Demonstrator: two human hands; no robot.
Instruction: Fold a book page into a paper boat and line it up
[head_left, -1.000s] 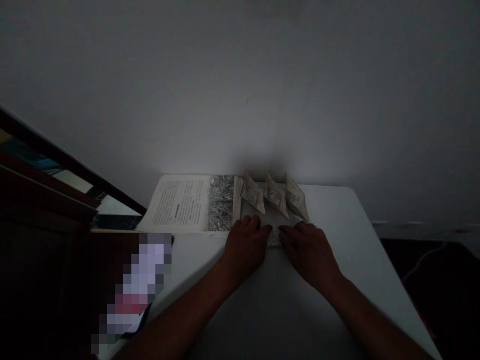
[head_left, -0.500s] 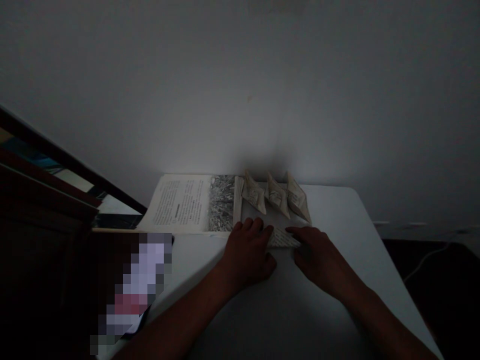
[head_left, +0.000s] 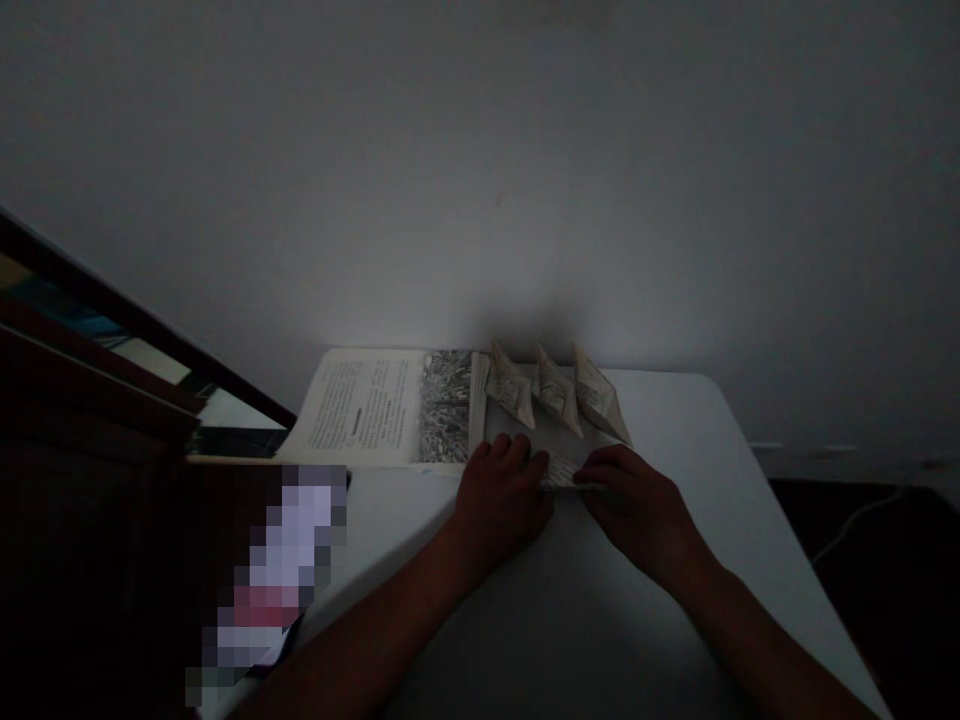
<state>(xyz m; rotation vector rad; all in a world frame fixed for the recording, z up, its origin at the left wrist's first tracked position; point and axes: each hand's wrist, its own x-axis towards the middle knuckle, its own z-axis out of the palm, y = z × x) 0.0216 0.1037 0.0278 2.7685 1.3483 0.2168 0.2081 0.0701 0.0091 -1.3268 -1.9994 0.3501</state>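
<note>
Head view, dim: your left hand [head_left: 504,497] lies flat with its fingers close together, pressing the left end of a small folded piece of printed paper [head_left: 564,468] on the white table [head_left: 585,620] — your right hand [head_left: 643,508] touches its right end, fingers curled; pinching or just pressing, can't tell. Just behind stand three folded printed-paper boats [head_left: 559,398], beside an open printed book [head_left: 379,405].

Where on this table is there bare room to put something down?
Bare tabletop lies right of the paper boats and the right hand, and between the left forearm and right forearm. The far strip is crowded: open book, boats, and the folded paper under the left hand and right hand.
</note>
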